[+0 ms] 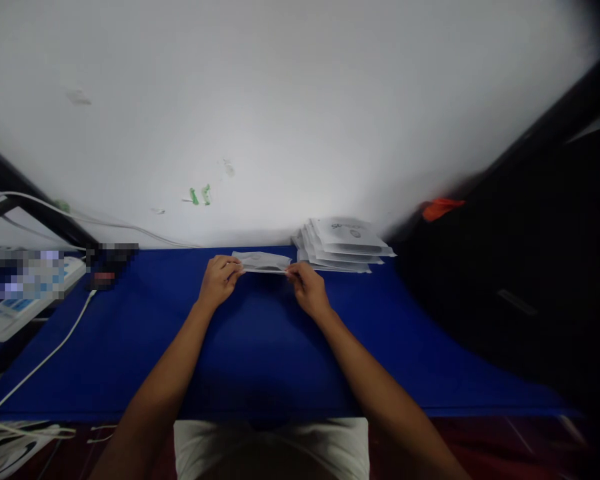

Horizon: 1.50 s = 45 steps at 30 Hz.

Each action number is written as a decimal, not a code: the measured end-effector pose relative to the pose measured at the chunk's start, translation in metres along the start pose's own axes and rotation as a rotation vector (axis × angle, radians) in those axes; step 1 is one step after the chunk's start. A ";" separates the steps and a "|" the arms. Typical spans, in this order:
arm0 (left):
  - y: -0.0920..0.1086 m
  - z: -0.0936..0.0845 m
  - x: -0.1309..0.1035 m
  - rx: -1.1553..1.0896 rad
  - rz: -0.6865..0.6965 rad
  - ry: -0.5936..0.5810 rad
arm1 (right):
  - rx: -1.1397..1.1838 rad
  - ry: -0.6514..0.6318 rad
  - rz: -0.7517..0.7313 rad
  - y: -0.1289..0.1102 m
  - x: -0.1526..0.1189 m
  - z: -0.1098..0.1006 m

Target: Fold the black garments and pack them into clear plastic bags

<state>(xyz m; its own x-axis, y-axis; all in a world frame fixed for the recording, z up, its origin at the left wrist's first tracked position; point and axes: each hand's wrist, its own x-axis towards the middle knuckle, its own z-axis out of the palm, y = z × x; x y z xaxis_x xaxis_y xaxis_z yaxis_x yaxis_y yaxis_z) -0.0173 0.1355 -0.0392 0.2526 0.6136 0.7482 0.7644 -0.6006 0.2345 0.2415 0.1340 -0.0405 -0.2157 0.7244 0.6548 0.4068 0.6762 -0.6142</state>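
Nearest was the person's white clothing, just below the near edge of the blue table. Both forearms reached in over that edge, and a broad stretch of blue lay between them, giving the elbows room to swing or draw back.

To the left, a white cable ran down over the table toward the near edge, well apart from the left arm. A black thing, perhaps a bag or a draped cloth, though it was too dark to tell, bounded the right side and narrowed the room there.

The bag lay across the middle, toward the far side of the table. The left hand had its left end in a narrow pinch, and the right hand pinched the right end just as narrowly. Holding it by both ends seemed to draw its near edge straight, probably because such thin stuff would sag from one grip.

Just beyond the right hand, a stack of similar bags sat close to the wall, its edges unevenly fanned. Placed there, it was in easy reach yet left the near table open, but the right hand had little room sideways before meeting it.
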 end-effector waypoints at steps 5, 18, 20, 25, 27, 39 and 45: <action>-0.005 -0.002 0.001 0.008 -0.021 -0.014 | -0.019 0.006 -0.013 0.000 0.001 -0.002; -0.023 -0.003 -0.007 -0.127 -0.163 -0.063 | 0.039 0.050 0.092 0.013 0.002 -0.011; -0.016 0.001 -0.008 -0.166 -0.182 -0.121 | 0.026 0.024 0.107 0.011 0.001 -0.008; -0.006 0.004 -0.007 -0.215 -0.268 -0.157 | -0.054 -0.005 0.086 0.004 -0.001 -0.004; -0.008 0.005 -0.007 -0.204 -0.244 -0.118 | -0.087 -0.018 0.078 0.004 -0.001 -0.004; 0.003 0.006 -0.006 -0.091 -0.203 0.040 | -0.109 -0.324 -0.279 -0.028 -0.008 0.015; 0.020 0.007 -0.005 -0.070 -0.159 0.014 | -0.384 -0.505 -0.070 -0.036 0.003 0.043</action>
<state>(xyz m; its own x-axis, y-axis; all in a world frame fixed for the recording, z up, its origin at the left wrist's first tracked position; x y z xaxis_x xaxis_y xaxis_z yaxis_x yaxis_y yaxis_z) 0.0014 0.1241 -0.0424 0.1234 0.6965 0.7068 0.7507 -0.5314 0.3925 0.1878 0.1178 -0.0353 -0.6070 0.7173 0.3421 0.6456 0.6961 -0.3140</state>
